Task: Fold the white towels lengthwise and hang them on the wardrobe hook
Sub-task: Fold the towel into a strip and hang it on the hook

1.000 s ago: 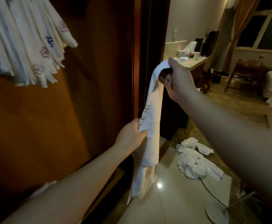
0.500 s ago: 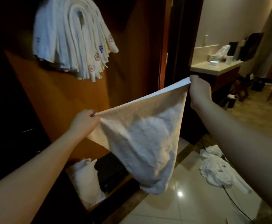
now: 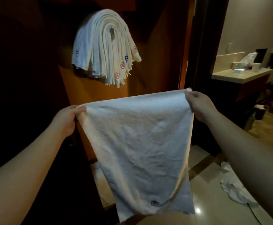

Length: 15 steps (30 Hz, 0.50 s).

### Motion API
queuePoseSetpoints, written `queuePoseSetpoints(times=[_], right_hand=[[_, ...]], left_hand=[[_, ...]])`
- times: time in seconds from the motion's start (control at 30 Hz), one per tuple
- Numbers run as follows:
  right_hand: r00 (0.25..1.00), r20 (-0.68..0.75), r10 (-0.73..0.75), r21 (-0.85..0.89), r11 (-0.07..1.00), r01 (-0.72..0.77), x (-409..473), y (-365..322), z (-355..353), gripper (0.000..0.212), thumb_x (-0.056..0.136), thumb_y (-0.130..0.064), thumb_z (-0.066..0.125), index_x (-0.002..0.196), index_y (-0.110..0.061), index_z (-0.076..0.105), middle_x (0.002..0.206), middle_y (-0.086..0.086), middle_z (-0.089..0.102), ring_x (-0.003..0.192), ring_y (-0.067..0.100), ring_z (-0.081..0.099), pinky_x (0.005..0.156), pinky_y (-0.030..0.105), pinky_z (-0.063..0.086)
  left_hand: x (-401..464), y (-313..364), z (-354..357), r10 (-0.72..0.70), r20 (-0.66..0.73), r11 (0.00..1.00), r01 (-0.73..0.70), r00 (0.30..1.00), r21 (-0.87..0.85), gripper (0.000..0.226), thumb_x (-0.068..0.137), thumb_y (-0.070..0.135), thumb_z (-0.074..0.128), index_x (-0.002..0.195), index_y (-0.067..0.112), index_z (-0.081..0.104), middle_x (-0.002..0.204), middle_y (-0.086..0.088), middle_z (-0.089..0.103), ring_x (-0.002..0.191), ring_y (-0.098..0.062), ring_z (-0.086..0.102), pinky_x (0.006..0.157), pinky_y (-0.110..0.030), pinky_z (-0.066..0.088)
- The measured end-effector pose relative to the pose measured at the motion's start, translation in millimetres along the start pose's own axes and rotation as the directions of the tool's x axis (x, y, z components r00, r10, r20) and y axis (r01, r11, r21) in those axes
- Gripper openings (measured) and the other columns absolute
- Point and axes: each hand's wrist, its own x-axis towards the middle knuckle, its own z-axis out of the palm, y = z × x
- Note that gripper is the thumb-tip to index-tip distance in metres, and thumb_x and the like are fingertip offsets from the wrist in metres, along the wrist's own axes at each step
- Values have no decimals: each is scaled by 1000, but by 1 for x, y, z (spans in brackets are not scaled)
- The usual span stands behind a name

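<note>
Towel (image 3: 137,143) hangs spread flat in front of the wardrobe panel (image 3: 156,46), held by its two top corners; left hand (image 3: 66,118) pinches the left corner between thumb and curled fingers; right hand (image 3: 199,106) pinches the right corner, thumb on the near face, fingers curled behind the cloth; lower edge hangs free above the floor (image 3: 213,208), with a small dark mark near the bottom. Hung towels (image 3: 106,47) already lie draped in a thick stack over the hook, which is hidden beneath them; more white cloth (image 3: 234,189) lies on the floor at the right. Lengthwise fold is not yet made. Risks, as a judgement: uneven corner heights may skew the fold, since the right corner sits higher than the left; a light pinch may release a corner when the hands come together; the crowded hook may shed the outer towels when another is added.
</note>
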Motion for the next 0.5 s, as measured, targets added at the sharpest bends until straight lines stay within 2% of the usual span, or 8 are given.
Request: queuePoseSetpoints(times=[0.07,0.17,0.23,0.3,0.37,0.43,0.5], right_hand=[[997,79,-5,102,995,-3,0,11,4,22,96,-32,64,114,-25,72,125,-4,65,98,7,64,76,22,50],[987,159,35,256,964,-75,-4,24,11,41,95,-18,67,135,-27,61,133,-2,56,108,14,62,81,28,55],[960,250,127,378,900,-218,-8,31,13,61,94,-7,66,149,-21,45,132,1,56,110,21,64,80,32,57],[894,340,291,418,805,-421,-17,39,14,55,92,-1,66,144,-6,49,129,13,64,104,29,71,75,37,60],[796,388,466,362,717,-596,-32,49,17,36,92,-2,66,127,3,57,105,19,74,82,30,77,58,36,61],[728,433,532,369,632,-681,-49,59,25,27,95,-9,65,119,2,61,87,16,77,70,27,76,50,35,59],[700,458,548,441,544,-714,-68,68,36,27,97,-20,66,119,-3,64,92,15,78,75,27,77,54,37,61]], left_hand=[[-4,-4,-9,-19,118,956,52,993,-289,25,99,16,52,93,14,77,96,-6,76,95,-22,70,90,-34,55],[-11,-11,-17,-10,163,889,83,987,-451,33,100,19,50,83,19,79,94,-4,74,91,-17,72,86,-34,60],[-13,-16,-20,-39,156,862,112,987,-494,26,100,22,52,90,17,75,95,-5,75,90,-17,73,85,-36,60],[-13,-22,-17,-129,120,869,171,984,-465,16,101,22,53,101,13,66,93,-7,76,86,-19,75,77,-39,63],[-16,-29,-8,-240,59,877,242,969,-415,12,101,19,56,103,10,64,89,-8,76,78,-20,75,70,-40,61],[-22,-38,5,-336,-25,857,295,942,-422,8,100,16,60,98,9,63,87,-10,74,72,-22,74,71,-42,57],[-34,-49,19,-415,-91,806,319,905,-498,6,99,15,61,96,11,64,89,-10,71,74,-25,71,67,-41,56]])
